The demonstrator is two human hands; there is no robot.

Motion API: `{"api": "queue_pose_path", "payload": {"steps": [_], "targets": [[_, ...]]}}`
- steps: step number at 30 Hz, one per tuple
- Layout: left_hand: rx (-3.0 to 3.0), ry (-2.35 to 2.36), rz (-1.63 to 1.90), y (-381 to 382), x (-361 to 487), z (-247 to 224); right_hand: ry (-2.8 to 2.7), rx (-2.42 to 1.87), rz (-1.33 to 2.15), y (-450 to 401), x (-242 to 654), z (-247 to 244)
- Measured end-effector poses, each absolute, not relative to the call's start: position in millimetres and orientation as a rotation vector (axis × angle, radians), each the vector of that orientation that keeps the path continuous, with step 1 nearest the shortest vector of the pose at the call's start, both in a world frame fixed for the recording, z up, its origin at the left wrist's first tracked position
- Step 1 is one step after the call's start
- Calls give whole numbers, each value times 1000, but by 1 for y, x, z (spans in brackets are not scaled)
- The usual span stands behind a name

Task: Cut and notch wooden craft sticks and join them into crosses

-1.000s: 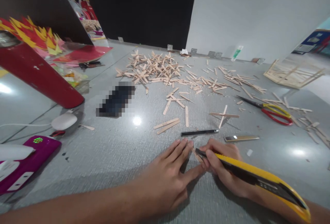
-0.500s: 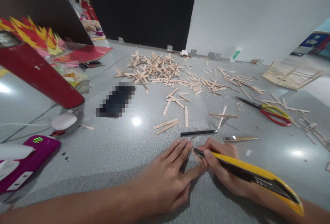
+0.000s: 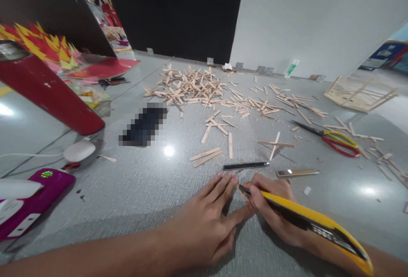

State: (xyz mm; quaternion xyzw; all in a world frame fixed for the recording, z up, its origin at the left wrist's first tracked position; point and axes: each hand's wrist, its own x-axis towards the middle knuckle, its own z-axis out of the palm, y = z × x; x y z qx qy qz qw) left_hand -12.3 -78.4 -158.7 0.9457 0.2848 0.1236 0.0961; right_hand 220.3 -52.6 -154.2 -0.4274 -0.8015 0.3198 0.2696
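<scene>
My right hand (image 3: pixel 277 209) is closed around a yellow and black utility knife (image 3: pixel 306 213), its handle slanting down toward the lower right. The knife's tip meets a small wooden craft stick (image 3: pixel 245 195), mostly hidden between my hands. My left hand (image 3: pixel 213 217) presses that stick against the grey tabletop, fingertips at one end and thumb near the other. Just beyond my fingers lies a black pen (image 3: pixel 246 165). A loose knife blade (image 3: pixel 298 172) rests right of it. Two crossed craft sticks (image 3: pixel 276 144) stand joined behind the pen.
A heap of craft sticks (image 3: pixel 191 83) spreads across the back. Scissors with red and yellow handles (image 3: pixel 341 141) lie at right, near a stick frame (image 3: pixel 360 94). On the left are a red flask (image 3: pixel 54 89), a white mouse (image 3: pixel 79 150), a purple device (image 3: pixel 54 187) and a blurred-out dark object (image 3: pixel 145 124).
The knife's handle end has dipped and shifted slightly left, its tip staying on the stick. My left hand stays nearly still.
</scene>
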Motion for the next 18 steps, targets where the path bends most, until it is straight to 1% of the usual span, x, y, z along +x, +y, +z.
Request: {"api": "queue_pose_path", "payload": {"steps": [9,18], "targets": [[2805,860,272,-80,-13,-159,-2202,-1112,828,-53,223,-154],[2793,868,250,-79,-13,-158,-2260,-1103,777,-52,226,-157]]}}
